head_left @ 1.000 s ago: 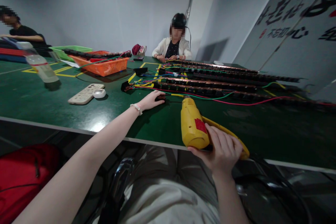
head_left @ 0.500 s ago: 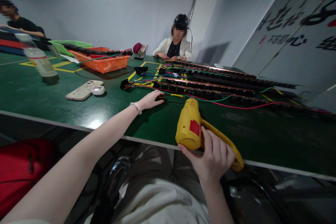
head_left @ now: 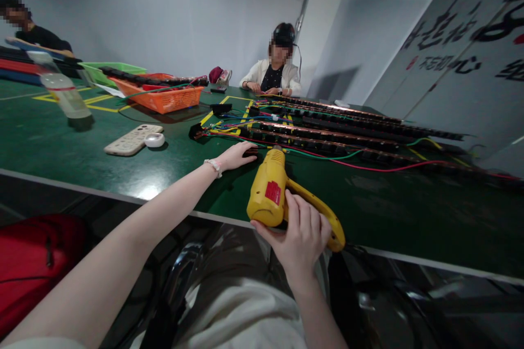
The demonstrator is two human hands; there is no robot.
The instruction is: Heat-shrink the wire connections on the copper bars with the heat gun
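My right hand (head_left: 298,233) is wrapped round the handle of a yellow electric screwdriver (head_left: 272,192) with a red label, its nose pointing away toward the near end of a long black strip (head_left: 311,144). My left hand (head_left: 236,155) lies on the green table, fingers closed over the dark end of that strip, where red, green and yellow wires (head_left: 327,154) run out. A beaded bracelet sits on my left wrist. Several more long black strips (head_left: 347,120) lie side by side beyond it.
A white remote (head_left: 133,139) and a small white puck (head_left: 154,140) lie to the left, near a plastic bottle (head_left: 61,90). An orange basket (head_left: 164,97) and a green tray (head_left: 108,71) stand farther back. A person (head_left: 273,68) sits across the table, another person (head_left: 28,30) at far left. A red bag (head_left: 36,256) sits under the table edge.
My right hand has carried the yellow screwdriver to the left and forward, so its nose is now close to my left hand. My left hand has stayed on the strip end.
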